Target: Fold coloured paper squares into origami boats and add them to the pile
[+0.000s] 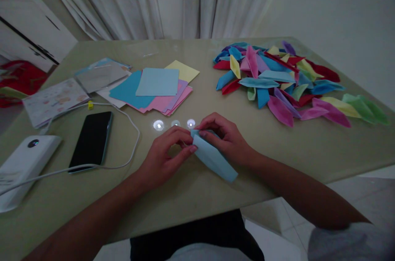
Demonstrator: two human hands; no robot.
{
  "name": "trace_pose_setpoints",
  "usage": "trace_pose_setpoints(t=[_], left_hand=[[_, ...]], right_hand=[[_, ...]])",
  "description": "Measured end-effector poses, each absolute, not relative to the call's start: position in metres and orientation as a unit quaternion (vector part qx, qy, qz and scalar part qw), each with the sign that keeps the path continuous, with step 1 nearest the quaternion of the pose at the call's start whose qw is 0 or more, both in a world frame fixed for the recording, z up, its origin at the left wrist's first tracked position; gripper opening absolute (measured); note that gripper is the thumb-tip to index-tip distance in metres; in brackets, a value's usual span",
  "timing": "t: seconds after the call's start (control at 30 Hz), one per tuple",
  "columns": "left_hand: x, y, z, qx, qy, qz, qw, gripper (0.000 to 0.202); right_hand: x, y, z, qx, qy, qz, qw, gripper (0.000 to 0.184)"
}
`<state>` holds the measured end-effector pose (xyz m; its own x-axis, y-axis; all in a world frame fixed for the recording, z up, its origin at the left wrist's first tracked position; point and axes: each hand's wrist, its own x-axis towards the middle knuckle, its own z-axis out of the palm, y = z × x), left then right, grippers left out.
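A light blue piece of folded paper (216, 160) is held just above the table, slanting down to the right. My left hand (166, 152) pinches its upper left end between thumb and fingers. On the upper edge of the same paper, my right hand (226, 137) has its thumb and fingers closed, and they cover part of the fold. Beyond my left hand lies a loose stack of square coloured sheets, with a light blue sheet (158, 82) on top. To the far right is a heap of folded paper pieces (271, 71) in many colours.
On the left are a black phone (91, 139), a white power bank (27, 166) and a white cable (134, 139) looping across the table (173, 211). Behind them lie a patterned packet (57, 100) and clear sleeves (101, 76). Curtains (203, 1) hang behind the table.
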<state>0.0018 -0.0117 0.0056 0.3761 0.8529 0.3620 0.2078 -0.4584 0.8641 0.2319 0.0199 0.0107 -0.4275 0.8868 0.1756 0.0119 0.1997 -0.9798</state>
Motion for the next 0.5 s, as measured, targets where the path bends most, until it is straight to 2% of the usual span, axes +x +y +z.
trace_pose_setpoints(t=[0.1, 0.33, 0.4, 0.5], left_hand=[[0.002, -0.013, 0.005, 0.727, 0.369, 0.421, 0.397, 0.004], [0.004, -0.016, 0.002, 0.631, 0.437, 0.433, 0.472, 0.013], [0.005, -0.015, 0.001, 0.61, 0.442, 0.443, 0.486, 0.016], [0.006, -0.013, 0.001, 0.572, 0.443, 0.468, 0.507, 0.024]], right_hand=[[0.234, 0.02, 0.014, -0.35, -0.655, 0.536, 0.4, 0.015], [0.243, 0.026, 0.02, -0.295, -0.655, 0.583, 0.381, 0.046], [0.243, 0.026, 0.02, -0.303, -0.654, 0.579, 0.382, 0.042], [0.242, 0.025, 0.018, -0.335, -0.652, 0.557, 0.39, 0.026]])
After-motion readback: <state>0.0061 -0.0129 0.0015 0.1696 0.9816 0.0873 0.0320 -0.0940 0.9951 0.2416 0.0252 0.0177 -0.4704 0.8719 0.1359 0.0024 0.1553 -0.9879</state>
